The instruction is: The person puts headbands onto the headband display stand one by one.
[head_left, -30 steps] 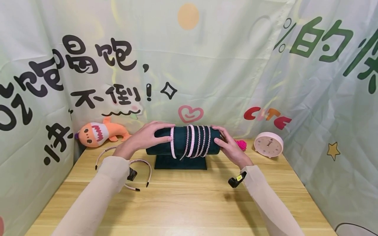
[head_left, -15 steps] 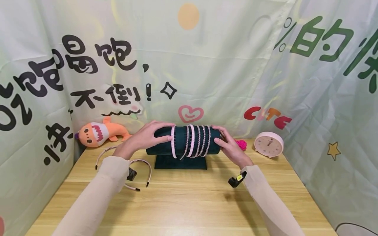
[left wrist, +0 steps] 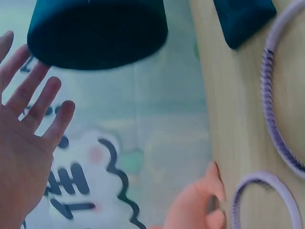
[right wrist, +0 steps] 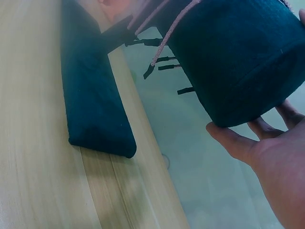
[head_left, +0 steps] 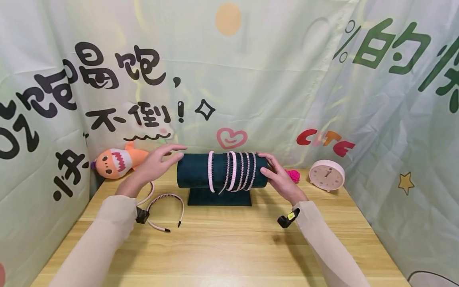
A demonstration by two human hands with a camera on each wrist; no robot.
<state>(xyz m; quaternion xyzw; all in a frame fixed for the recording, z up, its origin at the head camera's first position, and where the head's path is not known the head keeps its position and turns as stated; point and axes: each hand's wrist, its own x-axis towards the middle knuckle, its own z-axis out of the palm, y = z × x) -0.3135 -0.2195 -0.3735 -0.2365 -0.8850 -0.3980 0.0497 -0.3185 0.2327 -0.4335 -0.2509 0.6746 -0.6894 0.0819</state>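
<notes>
A dark green velvet headband stand, a horizontal roll on a flat base, stands mid-table. Several headbands encircle the roll: a pale pink headband left of its middle, the others grouped to the right. My right hand holds the roll's right end, thumb in front and fingers over the far side; the right wrist view shows the fingertips at the edge of that end. My left hand hovers just off the left end with nothing in it. Its fingers are spread in the left wrist view.
Two loose pink headbands lie left of the stand, the nearer headband in front and another headband partly behind my left wrist. An orange plush toy sits back left. A pink rose and round clock stand right. Printed cloth surrounds the table.
My left hand has let go of the leftmost pink headband and drawn back left, off the roll. That headband stays on the roll. My right hand keeps its place.
</notes>
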